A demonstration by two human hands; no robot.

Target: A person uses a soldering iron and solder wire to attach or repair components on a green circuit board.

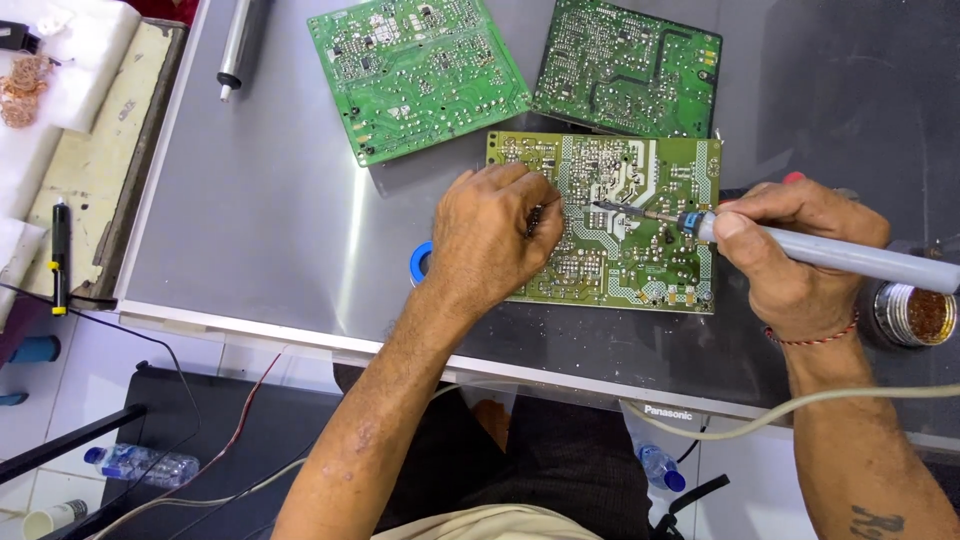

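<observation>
The yellow-green rectangular circuit board [640, 225] lies solder side up on the grey metal tabletop [280, 200], near its front edge and just below two darker green boards [420, 70] [625, 65]. The right hand [790, 250] is closed around the grey-handled soldering iron [840, 255], held like a pen, its thin tip [605, 206] resting on or just over the board's middle. The left hand [495, 240] lies on the board's left part with fingers curled together; it seems to pinch something small and dark by the tip, though what it is cannot be told. A blue ring-shaped spool [420, 262] peeks out from beneath that wrist, and a round tin of brassy cleaning wool [915, 313] stands close to the right wrist. To work the joint well, it looks wise to keep the left hand pressing the board flat, steady the right hand's heel on the tabletop, and touch the tip only to the one pad so that neighbouring tracks stay clear.
</observation>
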